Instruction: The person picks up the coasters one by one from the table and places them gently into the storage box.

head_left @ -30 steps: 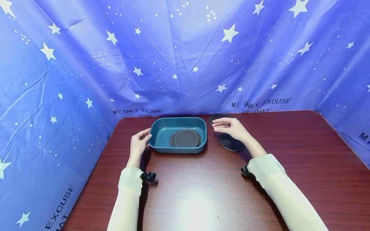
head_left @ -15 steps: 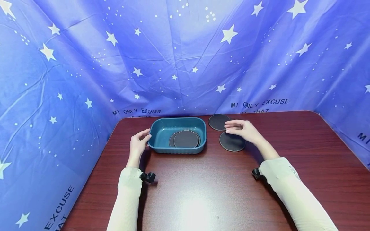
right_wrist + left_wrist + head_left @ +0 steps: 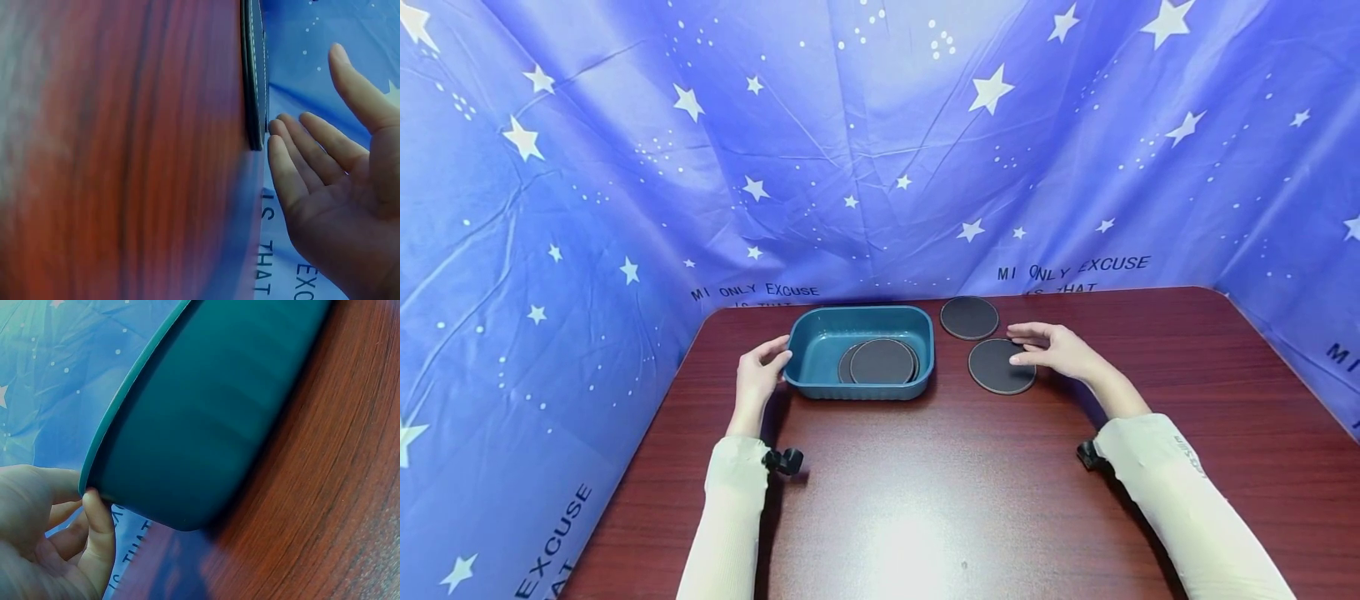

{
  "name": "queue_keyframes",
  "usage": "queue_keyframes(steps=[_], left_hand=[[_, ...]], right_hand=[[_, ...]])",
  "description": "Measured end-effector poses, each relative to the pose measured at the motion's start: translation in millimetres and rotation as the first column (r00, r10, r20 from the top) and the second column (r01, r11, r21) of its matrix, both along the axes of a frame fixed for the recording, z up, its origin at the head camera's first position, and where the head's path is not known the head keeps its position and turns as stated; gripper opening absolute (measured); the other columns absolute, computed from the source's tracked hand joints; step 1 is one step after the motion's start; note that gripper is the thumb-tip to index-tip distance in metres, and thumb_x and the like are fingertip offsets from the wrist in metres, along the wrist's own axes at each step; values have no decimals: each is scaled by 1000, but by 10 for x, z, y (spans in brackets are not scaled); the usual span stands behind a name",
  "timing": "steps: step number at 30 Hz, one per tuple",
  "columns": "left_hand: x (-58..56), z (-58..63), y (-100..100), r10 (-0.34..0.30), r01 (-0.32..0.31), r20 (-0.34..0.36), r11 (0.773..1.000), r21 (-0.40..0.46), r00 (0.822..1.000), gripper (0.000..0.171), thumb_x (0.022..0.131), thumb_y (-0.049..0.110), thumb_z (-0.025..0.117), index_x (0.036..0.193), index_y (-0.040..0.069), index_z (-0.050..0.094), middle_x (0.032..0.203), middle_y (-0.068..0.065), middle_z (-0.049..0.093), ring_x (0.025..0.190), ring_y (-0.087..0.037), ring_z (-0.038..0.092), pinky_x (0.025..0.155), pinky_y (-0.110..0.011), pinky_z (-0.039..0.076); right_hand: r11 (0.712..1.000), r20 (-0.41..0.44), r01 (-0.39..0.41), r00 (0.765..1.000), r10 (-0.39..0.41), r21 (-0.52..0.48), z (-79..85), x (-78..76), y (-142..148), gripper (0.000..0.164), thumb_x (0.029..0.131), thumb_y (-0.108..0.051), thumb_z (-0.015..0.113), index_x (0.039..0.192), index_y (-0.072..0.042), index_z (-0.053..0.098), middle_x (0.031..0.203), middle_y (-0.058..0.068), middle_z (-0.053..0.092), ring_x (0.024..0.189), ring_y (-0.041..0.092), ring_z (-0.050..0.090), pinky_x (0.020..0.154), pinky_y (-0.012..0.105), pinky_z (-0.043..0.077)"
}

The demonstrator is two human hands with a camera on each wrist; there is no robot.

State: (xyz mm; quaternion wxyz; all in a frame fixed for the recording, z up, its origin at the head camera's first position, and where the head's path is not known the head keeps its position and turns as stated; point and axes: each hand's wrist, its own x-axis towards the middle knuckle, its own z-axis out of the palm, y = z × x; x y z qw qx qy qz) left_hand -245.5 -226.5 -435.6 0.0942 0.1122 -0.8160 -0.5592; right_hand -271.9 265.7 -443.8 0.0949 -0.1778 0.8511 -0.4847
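Observation:
A teal rectangular basin (image 3: 859, 391) stands on the table, and my left hand (image 3: 756, 379) pinches its left rim between thumb and fingers. The left wrist view shows the thumb under the outside of the basin's rim (image 3: 119, 400). Inside the basin lie overlapping dark round coasters (image 3: 883, 362); how many are stacked is hidden. To its right a stitched black coaster (image 3: 996, 367) lies flat, and my right hand (image 3: 1060, 350) hovers over its right side, fingers extended and holding nothing. In the right wrist view the fingers are apart from the coaster's edge (image 3: 252, 81).
Another black coaster (image 3: 969, 318) lies behind the nearer one, close to the table's back edge. The reddish-brown wooden table (image 3: 880, 475) has a bright glare at its front. A blue star-patterned curtain (image 3: 850, 150) hangs behind and to both sides.
My right hand has moved right and slightly toward me, away from the far coaster, uncovering it. The left hand keeps its place on the basin's rim, and the coasters have not moved.

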Motion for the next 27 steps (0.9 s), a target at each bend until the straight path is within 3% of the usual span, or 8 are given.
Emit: queue_keyframes(steps=[2,3,7,9,17,22,27], left_hand=[[0,-2,-1,3,-3,-2,1000,-3,1000,35,94,8,66,129,7,67,120,-23,66,56,2,52,54,-14,49],[0,-3,-1,3,-3,-3,1000,-3,1000,35,94,8,66,129,7,67,120,-23,66,55,1,52,54,-14,49],[3,3,-2,1,-1,-3,1000,3,1000,35,94,8,66,129,6,67,120,-23,66,55,1,52,53,-14,49],[1,7,-5,0,0,-7,1000,8,1000,35,94,7,66,129,6,67,120,-24,66,55,1,52,53,-15,49],[-9,-16,-8,-1,1,5,1000,16,1000,35,95,8,66,130,7,67,123,-23,66,62,0,55,55,-15,50],[-14,-9,-17,-4,4,14,1000,13,1000,35,95,9,65,131,8,66,125,-21,66,70,-4,59,56,-14,50],[-16,-10,-10,-3,3,8,1000,7,1000,35,95,9,65,130,7,66,124,-22,67,69,-2,58,55,-13,49]], right_hand=[[999,9,-35,999,35,9,-16,-10,29,67,88,-12,75,143,8,45,145,30,49,137,46,44,112,42,41],[998,12,-53,999,53,16,-25,-16,43,68,87,-11,76,144,9,43,147,31,47,138,47,42,112,39,40],[991,22,-127,992,126,44,-40,-30,76,76,86,-9,77,147,11,37,151,32,40,140,47,38,109,16,41],[986,23,-153,988,151,71,-30,-27,78,79,85,-10,78,148,10,36,151,31,39,138,46,40,102,10,40],[971,-19,-194,980,199,141,-11,-4,58,78,81,-7,80,146,8,40,146,29,45,129,42,46,104,32,45],[962,-52,-176,980,190,211,3,-50,22,79,77,-7,83,144,5,44,142,29,44,127,42,44,106,47,37],[948,-54,-165,981,186,273,39,-84,-15,81,73,-7,83,144,2,45,138,27,43,120,41,37,98,50,31]])
